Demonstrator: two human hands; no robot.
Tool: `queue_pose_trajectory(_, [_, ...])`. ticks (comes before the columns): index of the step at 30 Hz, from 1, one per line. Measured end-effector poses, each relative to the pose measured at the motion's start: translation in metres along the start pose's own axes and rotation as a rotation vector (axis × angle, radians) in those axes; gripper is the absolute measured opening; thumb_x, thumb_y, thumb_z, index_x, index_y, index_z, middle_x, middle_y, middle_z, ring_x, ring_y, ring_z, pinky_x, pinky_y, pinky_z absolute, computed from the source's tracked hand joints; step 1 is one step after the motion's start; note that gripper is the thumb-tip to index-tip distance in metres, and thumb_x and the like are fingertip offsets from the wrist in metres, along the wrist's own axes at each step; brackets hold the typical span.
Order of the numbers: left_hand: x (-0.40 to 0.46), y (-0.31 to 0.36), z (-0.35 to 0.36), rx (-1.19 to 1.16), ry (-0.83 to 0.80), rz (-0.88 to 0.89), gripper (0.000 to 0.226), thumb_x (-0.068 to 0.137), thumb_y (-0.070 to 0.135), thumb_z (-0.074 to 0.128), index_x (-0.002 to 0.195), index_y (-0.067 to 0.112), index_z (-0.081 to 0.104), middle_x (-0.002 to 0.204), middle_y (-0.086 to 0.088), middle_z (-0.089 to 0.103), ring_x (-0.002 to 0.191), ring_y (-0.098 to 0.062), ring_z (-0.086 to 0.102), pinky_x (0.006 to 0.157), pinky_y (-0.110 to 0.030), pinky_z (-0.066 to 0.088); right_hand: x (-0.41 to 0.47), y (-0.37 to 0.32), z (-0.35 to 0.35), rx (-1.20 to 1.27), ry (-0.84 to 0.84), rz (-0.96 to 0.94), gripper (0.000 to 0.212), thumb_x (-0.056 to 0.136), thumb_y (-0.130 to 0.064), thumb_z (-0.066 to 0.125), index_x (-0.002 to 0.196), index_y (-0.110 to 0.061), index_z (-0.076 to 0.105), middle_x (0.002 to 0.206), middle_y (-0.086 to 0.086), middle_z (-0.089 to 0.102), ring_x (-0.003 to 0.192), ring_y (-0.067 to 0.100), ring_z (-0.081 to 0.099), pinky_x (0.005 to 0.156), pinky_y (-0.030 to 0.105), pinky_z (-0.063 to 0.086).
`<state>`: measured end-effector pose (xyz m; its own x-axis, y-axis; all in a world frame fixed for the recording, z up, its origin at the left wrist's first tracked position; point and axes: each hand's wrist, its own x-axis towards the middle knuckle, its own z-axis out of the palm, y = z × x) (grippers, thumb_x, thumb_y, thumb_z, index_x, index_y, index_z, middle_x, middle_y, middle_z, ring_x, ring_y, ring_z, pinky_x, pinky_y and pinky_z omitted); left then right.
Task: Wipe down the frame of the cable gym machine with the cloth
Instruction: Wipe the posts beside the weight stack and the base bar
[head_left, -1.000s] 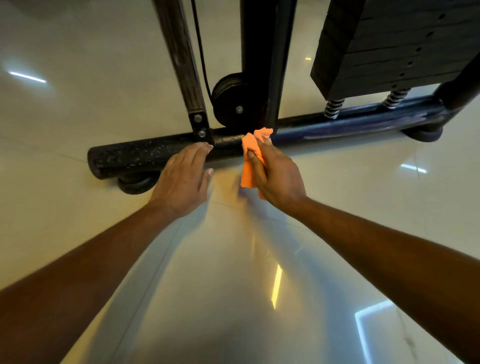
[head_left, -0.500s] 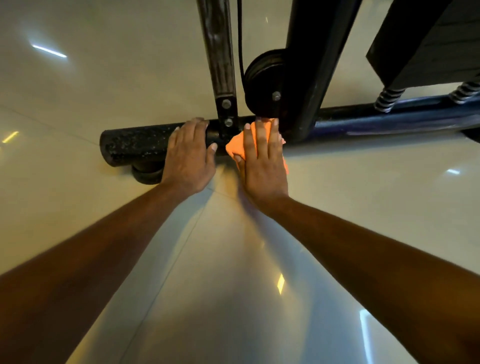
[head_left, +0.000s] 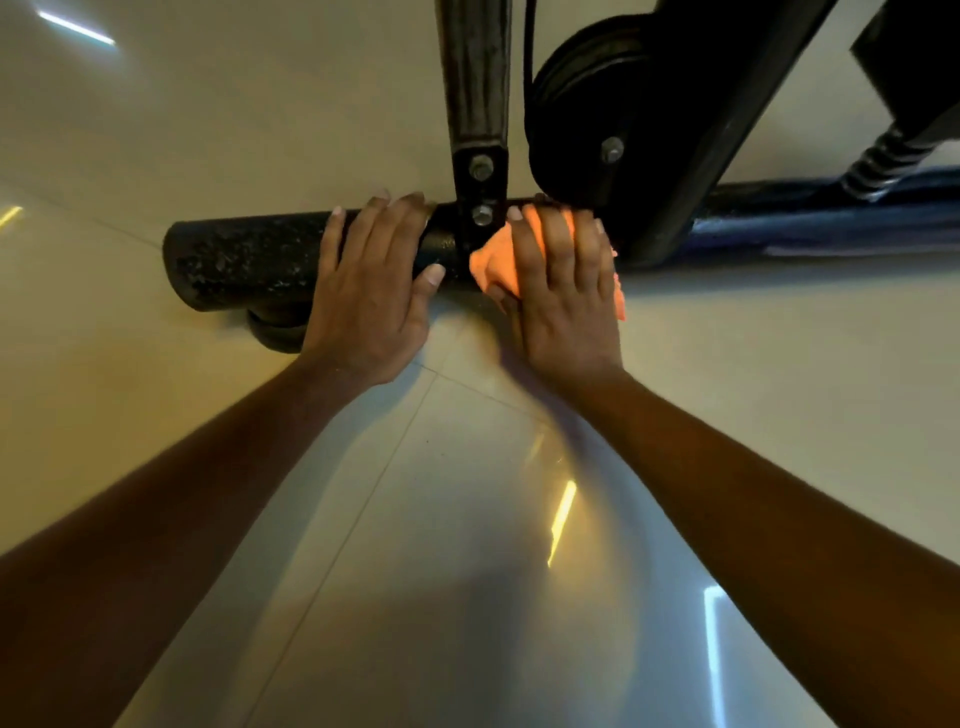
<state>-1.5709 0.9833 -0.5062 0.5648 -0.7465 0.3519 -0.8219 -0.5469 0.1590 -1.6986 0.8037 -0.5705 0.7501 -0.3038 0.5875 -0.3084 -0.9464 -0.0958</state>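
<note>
The cable machine's black base tube (head_left: 244, 262) lies across the floor, its speckled end at the left. My right hand (head_left: 563, 291) presses an orange cloth (head_left: 491, 265) flat against this tube, fingers straight, just right of a bolted bracket (head_left: 480, 208). My left hand (head_left: 371, 291) rests on the tube just left of that bracket, fingers laid over the top. Most of the cloth is hidden under my right hand.
A slanted black upright (head_left: 475, 73) rises from the bracket. A black pulley wheel (head_left: 582, 104) and a thick dark post (head_left: 717, 124) stand right behind the cloth. A coil spring (head_left: 878, 166) sits at the far right. A round rubber foot (head_left: 275, 330) props the tube on the glossy tiled floor (head_left: 441, 519).
My right hand went from gripping the bunched cloth near the tube to pressing it flat on the tube. My left hand settled onto the tube. The view has come closer to the base.
</note>
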Motion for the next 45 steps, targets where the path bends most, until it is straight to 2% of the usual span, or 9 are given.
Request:
queue_pose_trajectory(7, [0.003,-0.006,0.001,0.000,0.003,0.024,0.053,0.110,0.036,0.042,0.157,0.012,0.042,0.162,-0.008,0.046,0.156,-0.029,0.036,0.128,-0.060,0.018,0.031,-0.061,-0.006,0.174,0.122,0.437,0.049,0.113,-0.036,0.046,0.151,-0.007,0.053,0.152,0.023,0.051,0.150,0.046,0.036,0.132,0.058,0.018])
queue_pose_trajectory(13, [0.000,-0.004,0.001,0.030,0.001,0.024,0.054,0.110,0.035,0.041,0.158,0.012,0.039,0.164,-0.009,0.043,0.157,-0.030,0.033,0.130,-0.060,0.016,0.009,-0.005,-0.020,0.076,-0.096,0.011,0.065,0.116,-0.044,0.047,0.169,-0.009,0.032,0.168,0.018,0.038,0.156,0.044,0.032,0.133,0.055,0.020])
queue_pose_trajectory(19, [-0.008,0.010,-0.002,0.027,-0.045,-0.043,0.061,0.113,0.036,0.041,0.168,0.015,0.026,0.175,-0.005,0.027,0.164,-0.028,0.018,0.133,-0.058,0.006,0.015,-0.002,-0.053,0.222,-0.219,0.067,0.064,0.111,-0.024,0.058,0.169,-0.021,0.032,0.172,0.010,0.036,0.156,0.039,0.037,0.120,0.057,0.046])
queue_pose_trajectory(22, [-0.015,0.018,-0.015,-0.047,-0.116,-0.091,0.063,0.114,0.038,0.039,0.171,0.018,0.021,0.179,-0.002,0.018,0.166,-0.025,0.008,0.134,-0.054,0.002,0.011,-0.004,-0.086,0.363,-0.321,0.158,0.057,0.111,-0.028,0.057,0.163,-0.025,0.033,0.163,0.014,0.048,0.134,0.037,0.062,0.091,0.049,0.059])
queue_pose_trajectory(25, [-0.021,0.019,-0.041,-0.181,-0.198,-0.140,0.060,0.115,0.037,0.041,0.170,0.017,0.027,0.178,-0.003,0.023,0.166,-0.024,0.013,0.133,-0.050,0.010,0.005,-0.013,-0.114,0.489,-0.400,0.210,0.037,0.115,-0.036,0.051,0.149,-0.025,0.041,0.121,0.010,0.072,0.096,0.030,0.074,0.078,0.046,0.059])
queue_pose_trajectory(30, [-0.046,0.007,-0.084,-0.233,-0.248,-0.268,0.057,0.114,0.039,0.045,0.165,0.015,0.037,0.169,-0.008,0.039,0.155,-0.029,0.038,0.126,-0.051,0.033,0.013,-0.042,-0.144,0.609,-0.281,0.317,0.032,0.112,-0.043,0.058,0.135,-0.022,0.062,0.115,-0.004,0.070,0.101,0.015,0.067,0.081,0.031,0.050])
queue_pose_trajectory(36, [-0.072,-0.022,-0.109,-0.206,-0.254,-0.275,0.063,0.108,0.043,0.058,0.162,0.015,0.043,0.164,-0.008,0.047,0.149,-0.030,0.046,0.121,-0.047,0.040,0.026,-0.080,-0.147,0.622,-0.289,0.239,0.032,0.111,-0.045,0.058,0.134,-0.025,0.070,0.119,-0.001,0.076,0.105,0.017,0.069,0.092,0.041,0.058])
queue_pose_trajectory(40, [-0.065,-0.037,-0.104,-0.137,-0.233,-0.236,0.065,0.104,0.047,0.059,0.161,0.017,0.046,0.165,-0.007,0.048,0.153,-0.029,0.043,0.124,-0.052,0.035,0.043,-0.094,-0.140,0.625,-0.276,0.215,0.032,0.112,-0.040,0.058,0.137,-0.024,0.070,0.121,0.002,0.075,0.110,0.020,0.068,0.093,0.036,0.053])
queue_pose_trajectory(45, [-0.051,-0.053,-0.084,-0.015,-0.146,-0.285,0.066,0.105,0.053,0.052,0.165,0.027,0.039,0.171,-0.012,0.030,0.158,-0.035,0.029,0.126,-0.066,0.025,0.065,-0.104,-0.114,0.488,-0.269,0.022,0.034,0.113,-0.032,0.054,0.147,-0.028,0.059,0.133,0.001,0.070,0.116,0.025,0.069,0.097,0.052,0.060])
